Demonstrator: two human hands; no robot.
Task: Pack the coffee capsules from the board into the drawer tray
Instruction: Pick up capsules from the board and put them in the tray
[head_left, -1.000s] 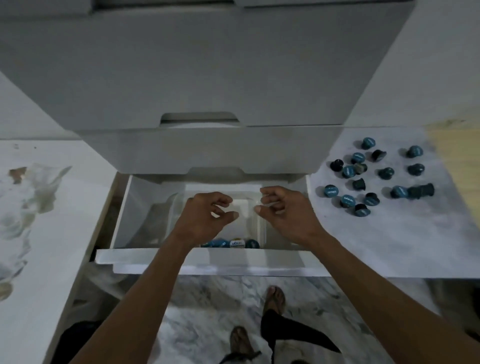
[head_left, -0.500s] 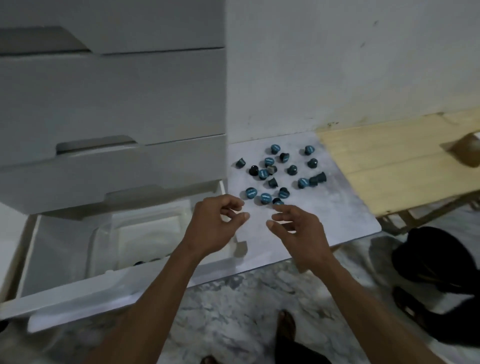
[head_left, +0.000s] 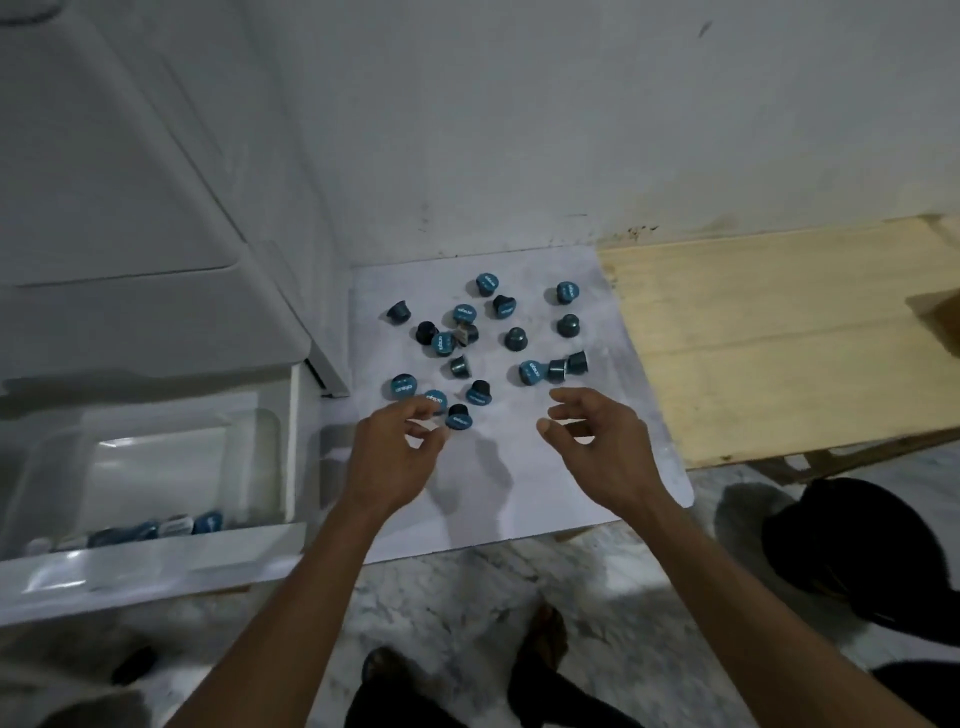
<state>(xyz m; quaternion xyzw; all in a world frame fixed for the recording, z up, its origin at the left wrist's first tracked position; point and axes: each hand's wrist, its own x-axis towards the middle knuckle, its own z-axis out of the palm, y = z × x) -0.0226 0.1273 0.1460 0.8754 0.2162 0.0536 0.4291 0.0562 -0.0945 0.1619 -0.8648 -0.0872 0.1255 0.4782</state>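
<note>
Several dark teal coffee capsules (head_left: 485, 340) lie scattered on a white marbled board (head_left: 519, 483). My left hand (head_left: 395, 457) hovers at the near left of the cluster, fingers loosely curled and empty, just short of a capsule (head_left: 459, 417). My right hand (head_left: 597, 447) hovers over the board's right side, fingers loosely bent, holding nothing. To the left the white drawer (head_left: 156, 566) stands pulled out, and the clear tray (head_left: 249, 457) inside it holds a row of capsules (head_left: 156, 527) along its near edge.
A white drawer cabinet (head_left: 130, 208) rises above the open drawer. A pale wooden board (head_left: 779, 332) lies to the right of the marbled board. A dark object (head_left: 852, 551) sits on the marble floor at the right. My feet (head_left: 467, 670) stand below.
My view swung from the drawer to the capsule board. Both hands left the tray and moved right, over the near side of the scattered capsules.
</note>
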